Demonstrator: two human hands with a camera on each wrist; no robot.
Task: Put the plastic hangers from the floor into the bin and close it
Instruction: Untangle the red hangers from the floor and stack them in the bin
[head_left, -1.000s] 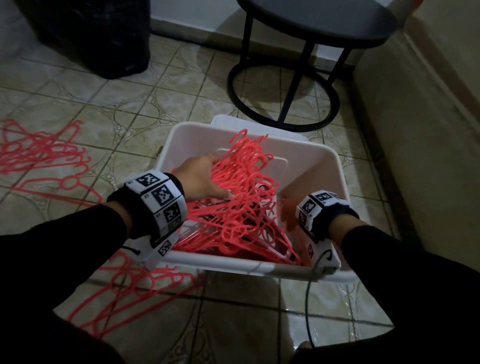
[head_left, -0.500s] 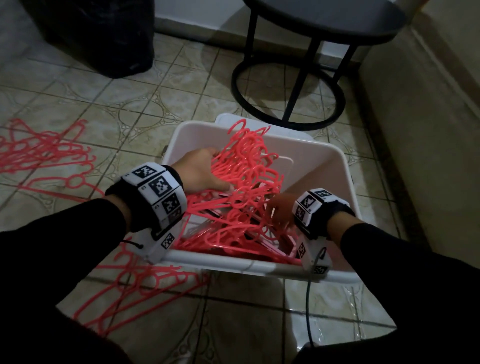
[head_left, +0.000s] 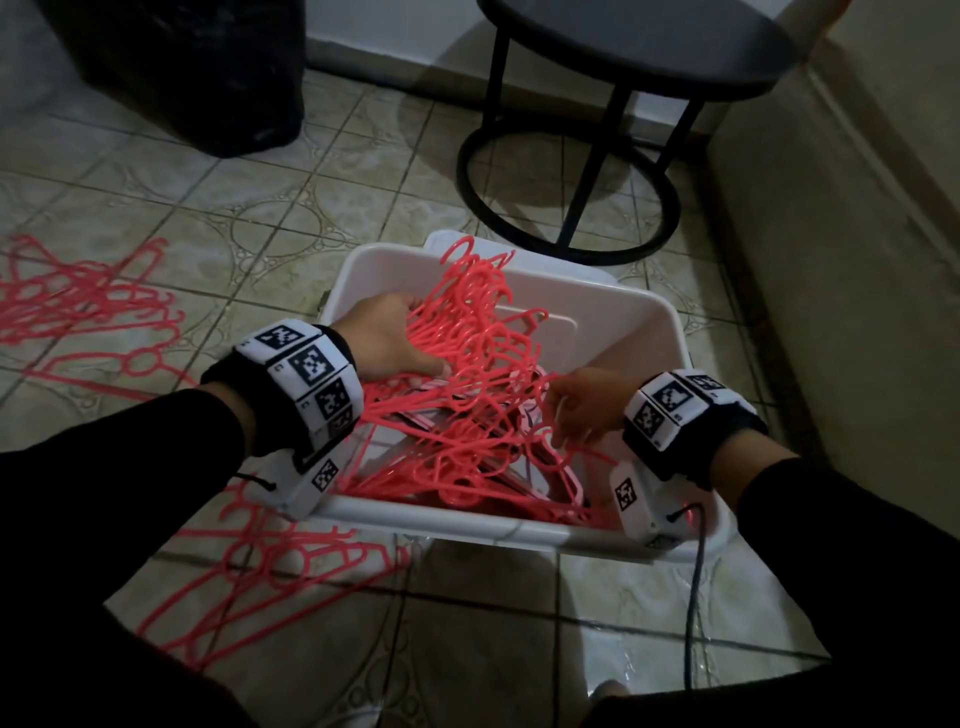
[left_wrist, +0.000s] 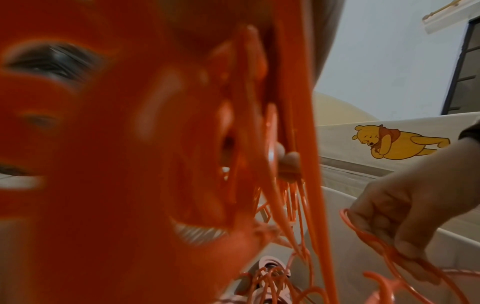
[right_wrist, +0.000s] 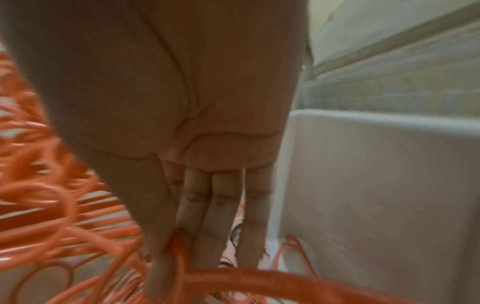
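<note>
A white plastic bin stands on the tiled floor, holding a tangled heap of pink-red hangers whose hooks rise above the far rim. My left hand grips the left side of this heap, its fingertips curled round several hanger bars. My right hand is inside the bin on the right and pinches one hanger between thumb and fingers. More hangers lie spread on the floor at the left, and another loose pile lies by the bin's near left corner.
A white lid-like piece pokes out behind the bin's far edge. A black round side table with a ring base stands behind, a black bag at the back left, a wall close on the right.
My right hand has come up from low in the bin's right corner, leftward to the heap, and now pinches a hanger. My left hand has stayed gripping the heap.
</note>
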